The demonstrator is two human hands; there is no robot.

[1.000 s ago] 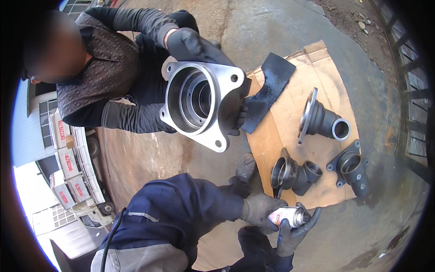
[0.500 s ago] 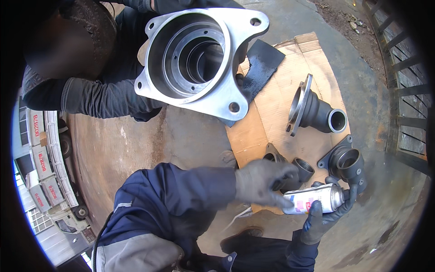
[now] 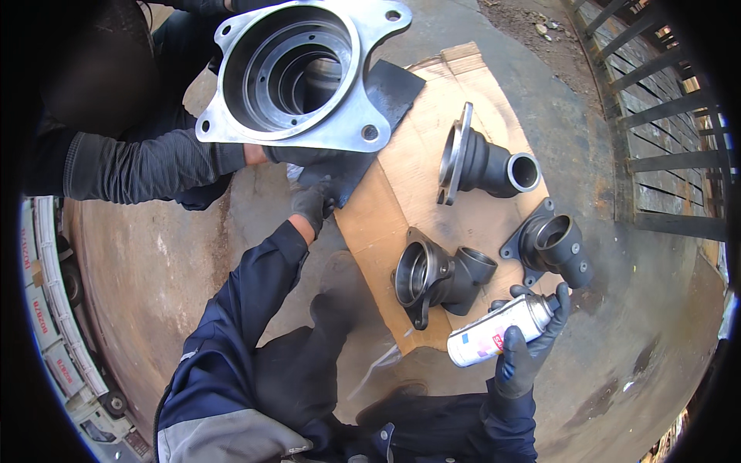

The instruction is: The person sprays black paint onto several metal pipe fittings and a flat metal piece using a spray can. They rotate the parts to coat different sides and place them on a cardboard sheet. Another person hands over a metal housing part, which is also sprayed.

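My right hand [image 3: 527,345], in a dark glove, grips a white spray can [image 3: 498,330] low at the right, its nozzle end toward a black flanged part [image 3: 553,246]. My left hand [image 3: 312,204], also gloved, reaches up and touches the edge of a dark sheet [image 3: 369,123] under a large silver flanged housing [image 3: 297,75]. Another person's hand [image 3: 255,153] holds that housing up from below. Two more black flanged castings [image 3: 440,275] [image 3: 482,163] lie on a cardboard sheet [image 3: 401,197].
The cardboard lies on a rusty round metal surface [image 3: 154,262]. The other person in a dark ribbed sleeve [image 3: 131,166] crouches at the upper left. A metal railing [image 3: 664,139] runs along the right. Stacked white crates [image 3: 54,309] show at the left edge.
My left hand let go of the can and moved up-left to the dark sheet. My right hand now holds the can alone. The silver housing came closer, tilted open-side up.
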